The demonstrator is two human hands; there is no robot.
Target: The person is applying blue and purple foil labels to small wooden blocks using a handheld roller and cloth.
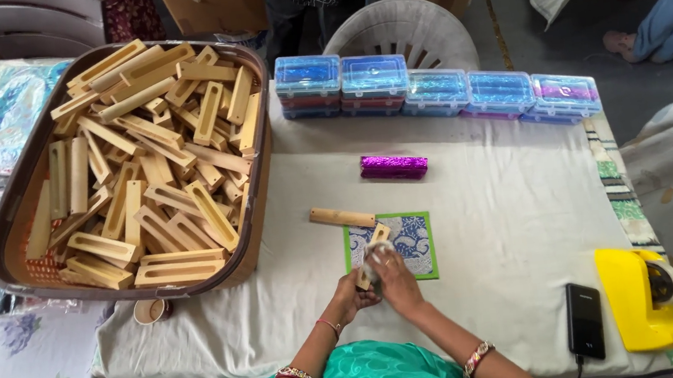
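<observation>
Wooden piece (366, 271) | both hands pinching it: left (349, 296), right (394, 279) | over patterned sheet (409, 244), white-clothed table (507, 221)

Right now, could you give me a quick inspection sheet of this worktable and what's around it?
Surface: table under pale cloth.
Job's things: wooden block with white cloth, held by left hand and right hand over patterned square; second block beside it.
Clutter: purple foil roll, tub of wooden blocks, row of plastic boxes, yellow tape dispenser, small cup.
Cables: one from the black device.
Surroundings: white chair, cardboard cartons.
</observation>
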